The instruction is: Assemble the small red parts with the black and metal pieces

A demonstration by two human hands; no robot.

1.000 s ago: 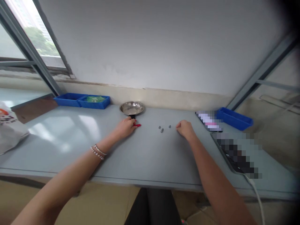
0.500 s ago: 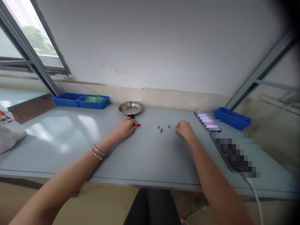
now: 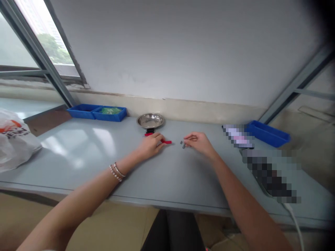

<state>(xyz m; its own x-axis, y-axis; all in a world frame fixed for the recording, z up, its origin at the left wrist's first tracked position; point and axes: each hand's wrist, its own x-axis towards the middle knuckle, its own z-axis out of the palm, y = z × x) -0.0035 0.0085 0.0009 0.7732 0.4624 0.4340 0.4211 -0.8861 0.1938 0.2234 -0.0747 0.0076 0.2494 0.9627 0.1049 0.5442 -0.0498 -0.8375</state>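
Near the middle of the table, my left hand (image 3: 154, 143) is closed on a slim red stick-like piece (image 3: 167, 142), whose end points right. Behind that hand, in front of a round steel dish (image 3: 150, 121), lie more red pieces (image 3: 149, 134) and black pieces (image 3: 149, 130). Two small dark grey pieces (image 3: 181, 142) (image 3: 183, 146) rest on the table between my hands. My right hand (image 3: 198, 142) is just to their right, thumb and fingertips drawn together; what they hold, if anything, is too small to make out.
Two blue trays (image 3: 85, 111) (image 3: 111, 114) stand at the back left, one with a green packet (image 3: 110, 110). A white plastic bag (image 3: 18, 146) is at the left. On the right are a phone (image 3: 238, 136), a larger blurred device (image 3: 269, 174) with a cable, and another blue tray (image 3: 269, 134).
My left hand has moved right with the red piece, uncovering other red pieces by the dish. My right hand has moved left over the grey pieces; one is now hidden. The view has shifted slightly.
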